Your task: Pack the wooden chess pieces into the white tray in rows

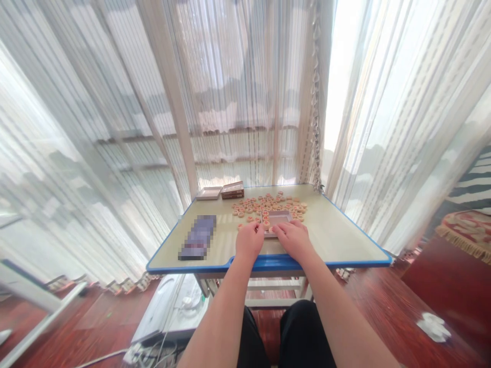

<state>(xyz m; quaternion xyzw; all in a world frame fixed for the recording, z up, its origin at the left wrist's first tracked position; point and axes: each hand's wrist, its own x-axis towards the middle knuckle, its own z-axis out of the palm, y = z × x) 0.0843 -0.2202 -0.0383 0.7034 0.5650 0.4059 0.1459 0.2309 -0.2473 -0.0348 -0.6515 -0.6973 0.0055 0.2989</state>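
The fingers of the right hand reached forward, close together, over the near rim of the shallow box; those of the left hand were curled beside it. Whether either pinched anything could not be told. A light nudge, with the box wall steadied, would probably have kept the discs neatly in line. One round disc lay by the right fingertips, two more just beyond, and loose discs past the box.
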